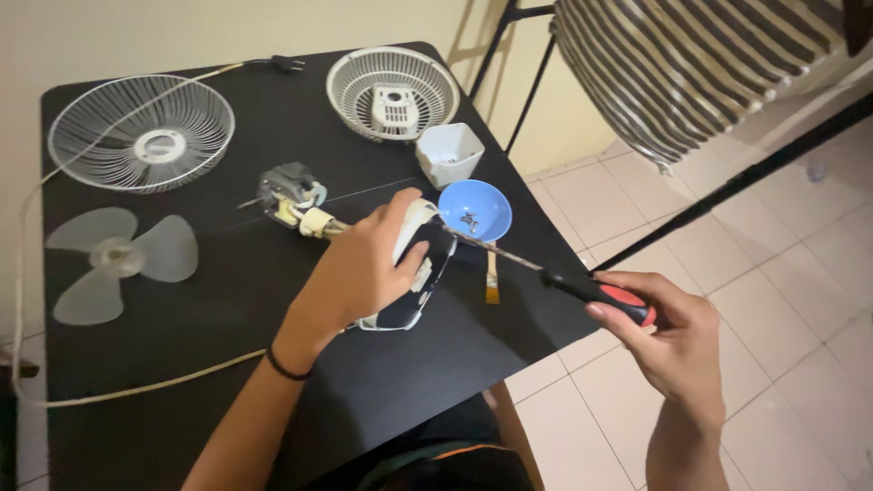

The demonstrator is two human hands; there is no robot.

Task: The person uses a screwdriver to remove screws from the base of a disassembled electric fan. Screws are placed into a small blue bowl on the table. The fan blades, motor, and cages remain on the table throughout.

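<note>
My left hand grips a white and black fan housing on the black table. My right hand holds a screwdriver with a red and black handle; its long shaft reaches left to the housing. A fan motor with a shaft lies just behind my left hand. A blue bowl holding small screws sits right of the housing, with a small brush in front of it.
A front fan grille and a rear grille lie at the back. A clear fan blade rests at the left. A white square cup stands behind the bowl. A white power cord loops round the table. Tiled floor to the right.
</note>
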